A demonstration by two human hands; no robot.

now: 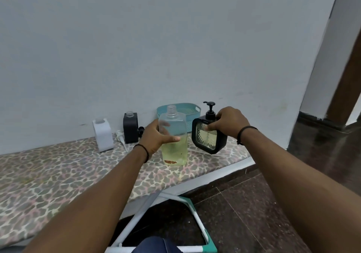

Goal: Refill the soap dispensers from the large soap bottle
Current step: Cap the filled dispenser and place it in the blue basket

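The left hand (pixel 156 135) covers the near-left side of the large soap bottle (pixel 173 139); its fingertips show only blurred through the clear wall. The right hand (pixel 227 124) hides the top right corner of the black dispenser (pixel 209 136). At 12 o'clock from the bottle, the teal basket (pixel 188 114) is half concealed. At 6 o'clock, the person's knee (pixel 154 246) is cut by the frame edge.

A pale blue-grey wall (pixel 136 47) backs a leopard-print (padded) board (pixel 58 174) over dark tiled floor (pixel 244 203).
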